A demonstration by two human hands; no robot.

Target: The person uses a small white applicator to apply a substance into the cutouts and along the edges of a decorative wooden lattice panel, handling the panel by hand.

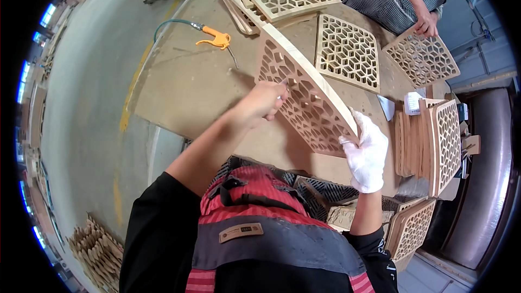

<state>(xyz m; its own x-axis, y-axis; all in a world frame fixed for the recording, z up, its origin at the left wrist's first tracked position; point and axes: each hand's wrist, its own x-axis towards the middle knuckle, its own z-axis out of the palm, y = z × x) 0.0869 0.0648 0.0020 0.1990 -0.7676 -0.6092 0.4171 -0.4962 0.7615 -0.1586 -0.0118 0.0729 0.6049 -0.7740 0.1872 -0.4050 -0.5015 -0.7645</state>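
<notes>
Left of the grip, I have bare tabletop (182,84) running out to its edge, an orange air gun (218,38) lying partway; ahead and right, flat lattice boards (347,51) crowd closer. Between both hands stands the panel (313,78) — pale wood, angular holes, tilted up. White-gloved, the right hand (366,154) clamps its near corner; the bare left hand (263,102) closes round a slim tool (284,82) — held against the holes.

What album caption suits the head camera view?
A gloved right hand holds a tilted wooden lattice panel, the bare left hand at its face; an orange air gun lies nearby.
</notes>
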